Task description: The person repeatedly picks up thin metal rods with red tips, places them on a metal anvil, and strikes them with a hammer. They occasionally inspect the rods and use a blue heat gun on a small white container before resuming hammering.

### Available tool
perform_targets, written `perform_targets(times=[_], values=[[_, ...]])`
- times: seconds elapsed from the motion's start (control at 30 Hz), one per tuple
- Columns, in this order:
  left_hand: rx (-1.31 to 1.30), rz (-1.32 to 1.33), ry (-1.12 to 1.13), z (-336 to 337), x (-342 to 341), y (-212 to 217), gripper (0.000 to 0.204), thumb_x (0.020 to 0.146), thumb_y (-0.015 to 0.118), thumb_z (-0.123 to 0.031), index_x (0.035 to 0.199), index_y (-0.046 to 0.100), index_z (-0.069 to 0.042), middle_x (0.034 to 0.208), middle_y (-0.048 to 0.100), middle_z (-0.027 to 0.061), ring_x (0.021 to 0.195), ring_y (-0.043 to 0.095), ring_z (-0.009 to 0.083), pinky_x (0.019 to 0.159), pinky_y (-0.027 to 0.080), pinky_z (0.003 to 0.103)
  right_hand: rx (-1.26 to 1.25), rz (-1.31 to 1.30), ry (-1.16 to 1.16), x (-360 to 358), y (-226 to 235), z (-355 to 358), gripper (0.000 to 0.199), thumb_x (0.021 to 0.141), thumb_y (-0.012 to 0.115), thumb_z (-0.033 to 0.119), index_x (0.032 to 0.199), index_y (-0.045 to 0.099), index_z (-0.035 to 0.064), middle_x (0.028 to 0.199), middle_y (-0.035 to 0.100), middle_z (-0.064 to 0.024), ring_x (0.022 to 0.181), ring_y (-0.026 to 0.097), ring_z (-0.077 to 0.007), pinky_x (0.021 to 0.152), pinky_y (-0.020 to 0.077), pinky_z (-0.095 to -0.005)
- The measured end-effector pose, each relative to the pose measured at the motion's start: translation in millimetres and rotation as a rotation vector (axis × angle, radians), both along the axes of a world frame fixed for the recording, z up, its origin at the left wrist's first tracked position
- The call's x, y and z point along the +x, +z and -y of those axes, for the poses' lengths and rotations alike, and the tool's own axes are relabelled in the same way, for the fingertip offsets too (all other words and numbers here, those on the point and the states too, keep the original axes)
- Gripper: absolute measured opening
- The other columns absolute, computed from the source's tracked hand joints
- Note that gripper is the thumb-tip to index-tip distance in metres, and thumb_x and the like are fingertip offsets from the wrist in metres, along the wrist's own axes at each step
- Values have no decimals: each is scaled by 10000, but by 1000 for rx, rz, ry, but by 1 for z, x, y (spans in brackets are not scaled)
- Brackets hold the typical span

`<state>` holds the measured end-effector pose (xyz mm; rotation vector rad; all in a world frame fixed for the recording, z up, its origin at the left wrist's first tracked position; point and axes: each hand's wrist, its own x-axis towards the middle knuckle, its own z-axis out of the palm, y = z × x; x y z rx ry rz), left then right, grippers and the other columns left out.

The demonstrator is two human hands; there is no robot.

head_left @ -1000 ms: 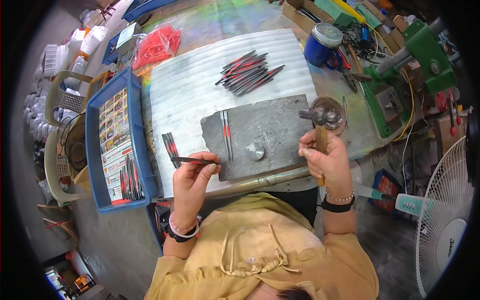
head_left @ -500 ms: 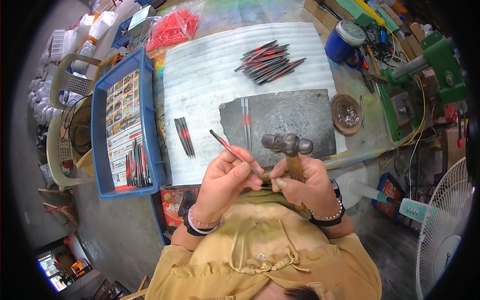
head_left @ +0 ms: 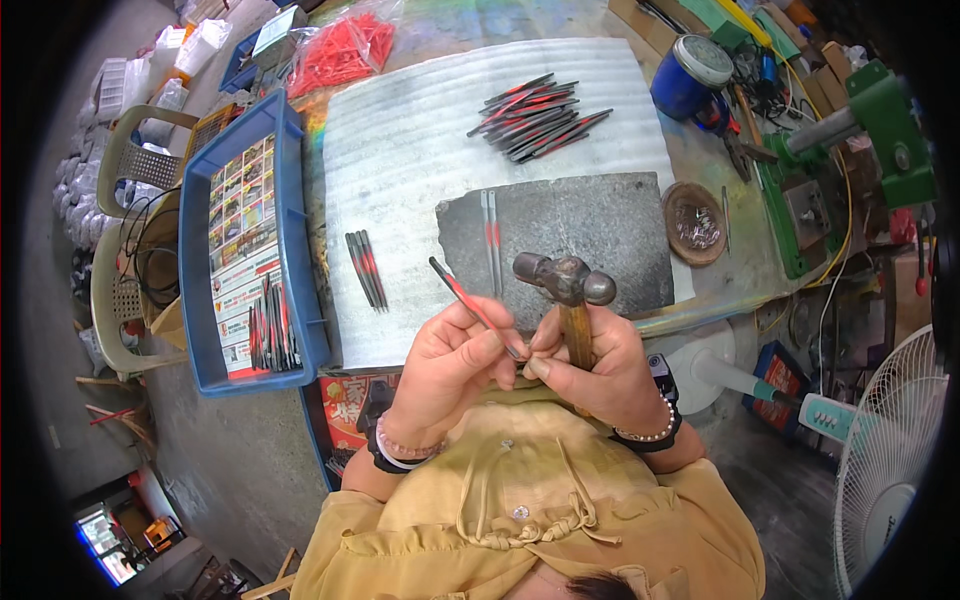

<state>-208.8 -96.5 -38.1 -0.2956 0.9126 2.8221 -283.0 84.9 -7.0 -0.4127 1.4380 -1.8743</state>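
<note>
The left hand [head_left: 440, 365] pinched a slender black-and-red rod [head_left: 462, 290], slanted, seemingly to present its lower end to the right hand [head_left: 615, 368]. That hand gripped a wooden-handled, metal-headed hammer [head_left: 568, 278], apparently tucked upright so thumb and forefinger could pinch; whether they held anything small, I could not tell. The rod crossed the left fingers, its lower end just beside the right fingertips, nearer the body than the rough grey slab [head_left: 600, 235].
</note>
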Motion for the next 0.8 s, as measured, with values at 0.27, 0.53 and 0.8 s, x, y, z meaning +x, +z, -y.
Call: perform_targets(times=[0.27,0.53,0.8], values=[[-132,20,23,-3,-2,5,197,947,590,-91,1124,557,-11,973,674,122,741,631,139,686,517,253,51,-63,4,-3,-4,-3,129,857,603,-15,978,560,-7,884,595,-35,834,584,-80,753,496,-260],[-515,-84,48,-8,1,10,131,960,565,-84,1067,571,-10,989,666,103,755,619,122,705,516,245,-22,43,-51,-3,-3,0,129,872,596,-13,990,545,-15,905,603,-40,832,604,-89,763,509,-259],[-19,-20,28,-13,-10,-6,109,979,540,-119,1033,539,-25,1002,655,135,689,604,150,642,508,257,-1,66,-137,-10,-11,-13,151,929,587,71,1044,562,-24,878,649,-63,678,560,-60,628,455,-215]])
